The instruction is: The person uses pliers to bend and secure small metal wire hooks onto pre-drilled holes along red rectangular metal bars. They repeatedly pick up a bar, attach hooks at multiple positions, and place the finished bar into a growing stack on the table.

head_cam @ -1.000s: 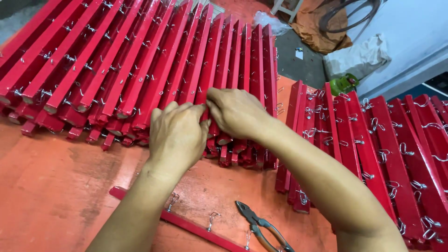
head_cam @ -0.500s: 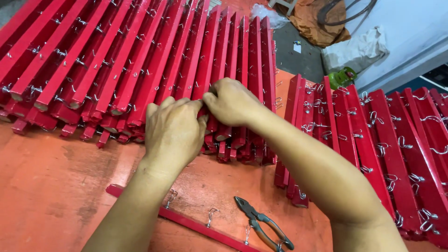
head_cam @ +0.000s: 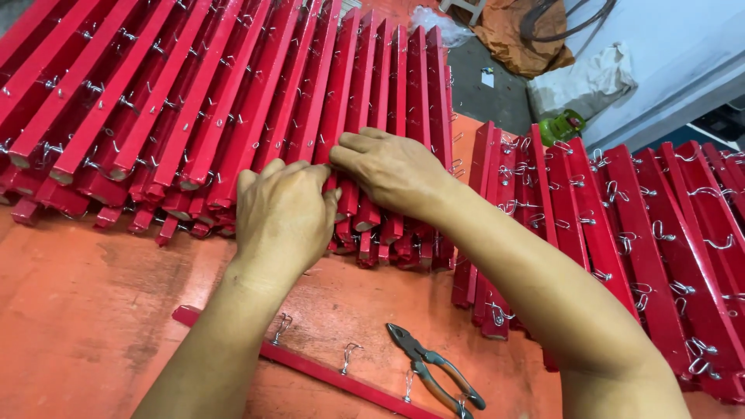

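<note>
Both hands at a stack of red hooked bars on an orange bench.

The left hand (head_cam: pixel 283 213) and right hand (head_cam: pixel 392 167) pinched closed on one red bar (head_cam: pixel 347 203) in the stack (head_cam: pixel 233 109); many bars already carried hooks, one loose bar (head_cam: pixel 326 372) lay beside pliers (head_cam: pixel 434 376).

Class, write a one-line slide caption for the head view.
Both hands, left hand and right hand, meet on stacked red bars with metal hooks; pliers lie nearby on the orange table.
</note>
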